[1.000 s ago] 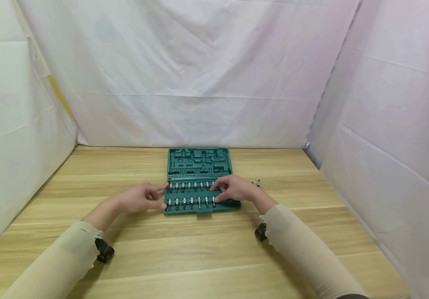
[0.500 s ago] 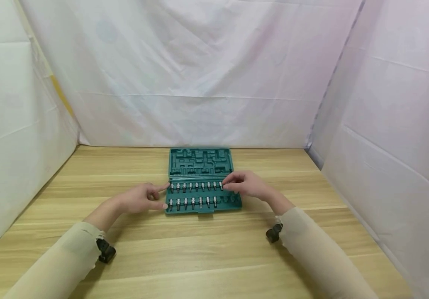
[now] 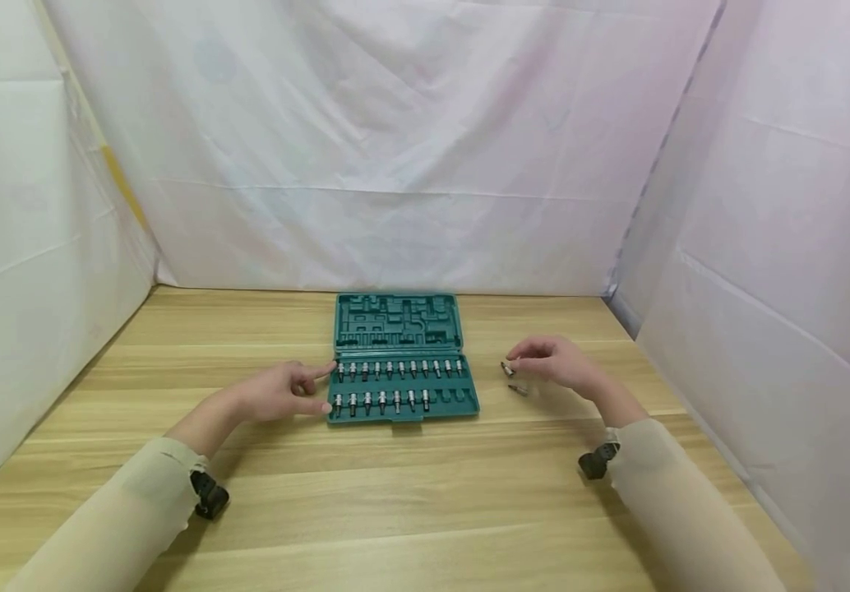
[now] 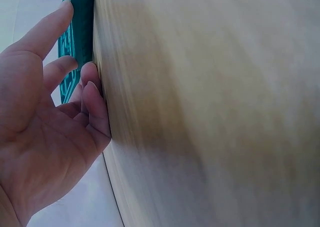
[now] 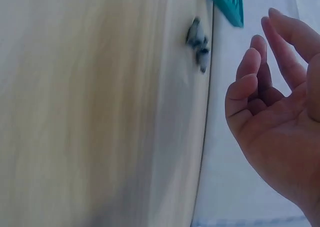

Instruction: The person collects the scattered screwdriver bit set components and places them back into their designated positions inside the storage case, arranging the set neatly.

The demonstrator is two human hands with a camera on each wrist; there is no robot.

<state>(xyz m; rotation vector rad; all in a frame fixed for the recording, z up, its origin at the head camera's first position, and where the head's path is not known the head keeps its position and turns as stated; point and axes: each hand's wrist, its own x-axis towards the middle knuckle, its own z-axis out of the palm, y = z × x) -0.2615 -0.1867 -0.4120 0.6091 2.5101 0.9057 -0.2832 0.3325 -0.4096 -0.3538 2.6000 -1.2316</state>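
A green tool case [image 3: 399,419] lies unfolded on the table, two rows of silver bit sockets [image 3: 397,401] in its near half. My left hand [image 3: 277,393] touches the case's left edge with the tips of its thumb and index finger; its other fingers are curled under in the left wrist view. To the right of the case, my right hand [image 3: 554,366] hovers by two loose bit sockets [image 5: 197,39]. Its thumb [image 5: 295,32] and index finger stand apart, with nothing between them in the right wrist view.
The case's far half [image 3: 395,316] has moulded recesses. Two slots [image 3: 453,395] at the right end of the near row hold no bit socket. White sheets [image 3: 395,164] hang behind and at both sides of the wooden table [image 3: 366,510].
My right hand has moved right, from the bit socket rows to the loose bit sockets, uncovering the right end of the case. My left hand has stayed at the case's left edge.
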